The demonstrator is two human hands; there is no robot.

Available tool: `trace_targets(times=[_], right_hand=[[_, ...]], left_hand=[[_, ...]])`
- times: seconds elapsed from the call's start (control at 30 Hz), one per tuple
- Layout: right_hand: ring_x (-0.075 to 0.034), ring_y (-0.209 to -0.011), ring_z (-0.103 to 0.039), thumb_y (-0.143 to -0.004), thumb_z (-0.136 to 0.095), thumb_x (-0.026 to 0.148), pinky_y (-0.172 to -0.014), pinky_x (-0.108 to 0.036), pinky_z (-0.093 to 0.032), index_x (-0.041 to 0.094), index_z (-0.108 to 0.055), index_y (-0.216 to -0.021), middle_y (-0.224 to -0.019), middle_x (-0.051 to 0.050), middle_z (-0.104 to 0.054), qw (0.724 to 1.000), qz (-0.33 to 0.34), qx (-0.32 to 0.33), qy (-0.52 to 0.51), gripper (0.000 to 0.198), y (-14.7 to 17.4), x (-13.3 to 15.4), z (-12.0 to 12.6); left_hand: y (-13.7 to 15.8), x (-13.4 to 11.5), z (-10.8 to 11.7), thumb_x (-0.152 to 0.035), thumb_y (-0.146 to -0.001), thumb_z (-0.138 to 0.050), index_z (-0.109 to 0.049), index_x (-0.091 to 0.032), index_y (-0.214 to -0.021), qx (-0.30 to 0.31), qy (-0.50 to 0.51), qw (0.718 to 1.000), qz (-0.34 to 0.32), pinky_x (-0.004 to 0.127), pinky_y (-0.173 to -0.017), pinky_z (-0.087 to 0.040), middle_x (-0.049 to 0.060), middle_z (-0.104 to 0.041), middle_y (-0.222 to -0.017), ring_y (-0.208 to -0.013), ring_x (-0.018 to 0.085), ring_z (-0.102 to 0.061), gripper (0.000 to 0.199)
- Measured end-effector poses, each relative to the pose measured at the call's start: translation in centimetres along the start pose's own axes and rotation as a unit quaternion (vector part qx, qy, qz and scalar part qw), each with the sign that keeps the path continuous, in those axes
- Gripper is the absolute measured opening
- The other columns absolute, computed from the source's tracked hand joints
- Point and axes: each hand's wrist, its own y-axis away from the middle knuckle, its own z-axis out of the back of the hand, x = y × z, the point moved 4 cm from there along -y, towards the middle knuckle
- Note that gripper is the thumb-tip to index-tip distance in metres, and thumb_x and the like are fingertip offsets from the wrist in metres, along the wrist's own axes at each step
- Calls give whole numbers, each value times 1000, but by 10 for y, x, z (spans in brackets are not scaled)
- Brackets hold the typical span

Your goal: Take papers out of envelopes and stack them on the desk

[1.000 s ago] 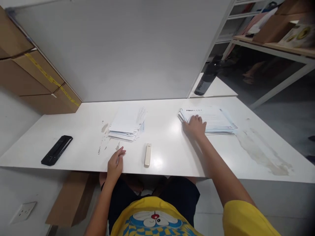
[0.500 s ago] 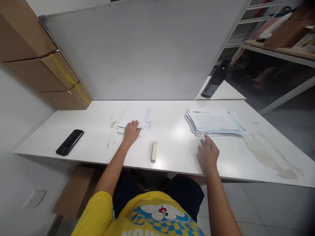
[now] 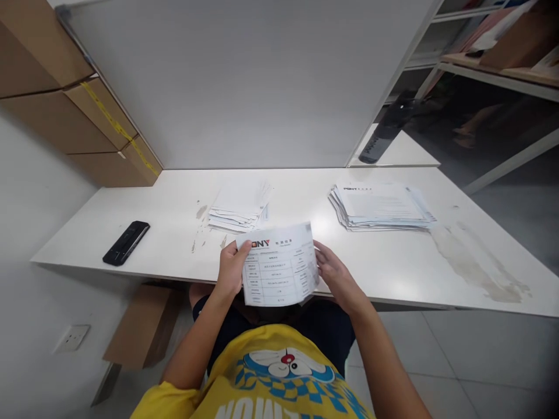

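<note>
My left hand (image 3: 231,270) pinches a printed sheet of paper (image 3: 276,276) at its left edge, thumb on the front. The sheet carries a table and a dark heading with a logo, and is held up over the desk's front edge. At the sheet's right edge is my right hand (image 3: 341,281), its fingers stretched and slightly apart; whether they touch the paper is unclear. Beyond the sheet, to the left, lies a small uneven stack of papers (image 3: 238,203). A larger stack of printed papers (image 3: 379,208) rests farther right. The cream stapler-like object is hidden behind the held sheet.
A black phone-like object (image 3: 126,243) lies on the white desk (image 3: 174,233) at left. Cardboard boxes (image 3: 100,128) are stacked in the left corner. A whiteboard (image 3: 244,87) stands along the back, with a dark bottle (image 3: 384,131) beyond its right end.
My left hand has left the small stack and now holds a printed sheet nearer my body. My right hand has moved left and opened from its curled shape beside the sheet.
</note>
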Motion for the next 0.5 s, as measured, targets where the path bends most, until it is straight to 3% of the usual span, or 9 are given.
trace_targets(times=[0.1, 0.17, 0.27, 0.3, 0.37, 0.43, 0.5], right_hand=[[-28, -118, -61, -77, -72, 54, -92, -41, -51, 26, -43, -141, -133, -12, -62, 998, -45, -13, -38, 76, 1, -15, 2], [-28, -111, -64, -76, -73, 49, -91, -41, -52, 24, -43, -139, -126, -11, -65, 997, -44, -55, -40, 73, 1, -27, 15], [-28, -107, -64, -73, -73, 45, -89, -42, -52, 21, -45, -134, -116, -10, -67, 989, -36, -140, 17, 71, 1, -42, 44], [-28, -106, -64, -72, -72, 44, -88, -42, -52, 21, -46, -132, -113, -10, -67, 984, -35, -167, 46, 70, 2, -45, 54], [-28, -103, -64, -70, -71, 44, -86, -41, -52, 20, -47, -130, -107, -8, -67, 973, -32, -207, 97, 68, 6, -49, 69], [-28, -100, -64, -70, -69, 44, -84, -40, -53, 20, -49, -128, -102, -7, -67, 966, -27, -228, 116, 66, 11, -50, 77], [-28, -100, -64, -69, -69, 46, -82, -40, -53, 22, -51, -125, -101, -7, -68, 964, -20, -245, 105, 64, 16, -49, 80]], left_hand=[[-20, 4, 7, -55, -75, -75, -69, -14, -81, 21, -61, 998, -22, 35, -65, -58, 8, -74, -78, -72, 23, -70, 41], [-42, 0, 13, -58, -82, -66, -70, -16, -80, 40, -178, 978, -98, 37, -70, -58, 9, -74, -80, -78, 25, -71, 42], [-88, -15, 16, -53, -91, -55, -73, -18, -95, 31, -352, 907, -228, 43, -90, -54, 10, -75, -100, -104, 29, -68, 39], [-105, -19, 16, -49, -92, -54, -71, -18, -105, 27, -372, 896, -242, 45, -100, -50, 11, -73, -112, -116, 30, -62, 38], [-138, -23, 12, -39, -91, -57, -62, -13, -126, 30, -420, 871, -252, 47, -115, -35, 15, -59, -138, -137, 31, -46, 43], [-163, -19, 5, -33, -89, -59, -51, -7, -138, 46, -530, 811, -242, 48, -121, -23, 18, -44, -152, -146, 32, -32, 56], [-175, -11, 1, -33, -90, -57, -47, -5, -142, 52, -629, 740, -234, 47, -123, -18, 18, -40, -154, -148, 32, -30, 60]])
